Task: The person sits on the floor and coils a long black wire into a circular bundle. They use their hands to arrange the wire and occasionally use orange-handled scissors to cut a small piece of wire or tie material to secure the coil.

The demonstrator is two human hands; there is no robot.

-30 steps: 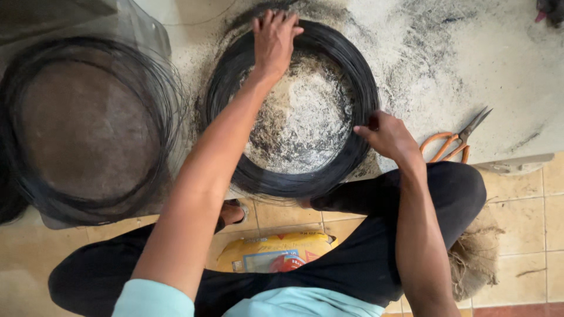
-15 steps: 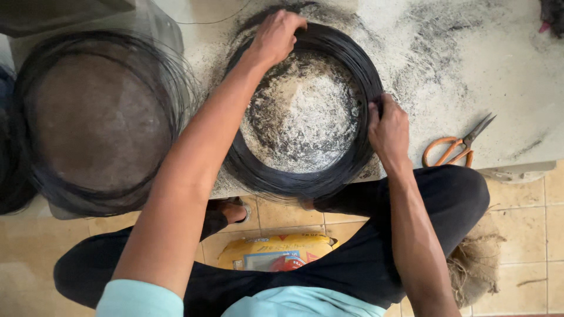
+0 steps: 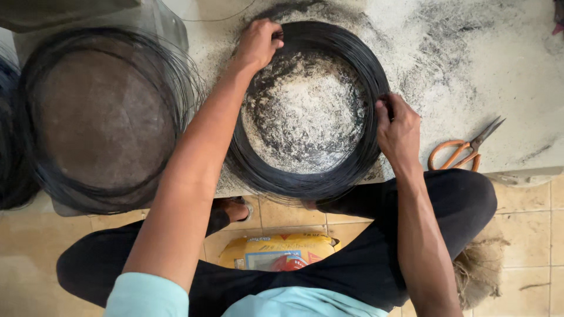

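Observation:
A thick black coil of wire (image 3: 346, 170) lies on a dusty grey slab (image 3: 470, 76) in front of me. Its near edge overhangs the slab above my lap. My left hand (image 3: 258, 44) grips the coil's far left rim, fingers curled over the strands. My right hand (image 3: 396, 126) clasps the coil's right rim, fingers wrapped around the bundle. White powder covers the slab inside the ring.
A second, looser black wire coil (image 3: 100, 117) sits at the left around a brown disc. Orange-handled scissors (image 3: 464, 149) lie on the slab to the right. A yellow bag (image 3: 276, 249) rests on the tiled floor between my legs. Burlap (image 3: 479, 273) lies by my right knee.
My left hand has slid from the coil's far top to its far left rim. My right hand has crept up the right rim. The coil appears turned a little.

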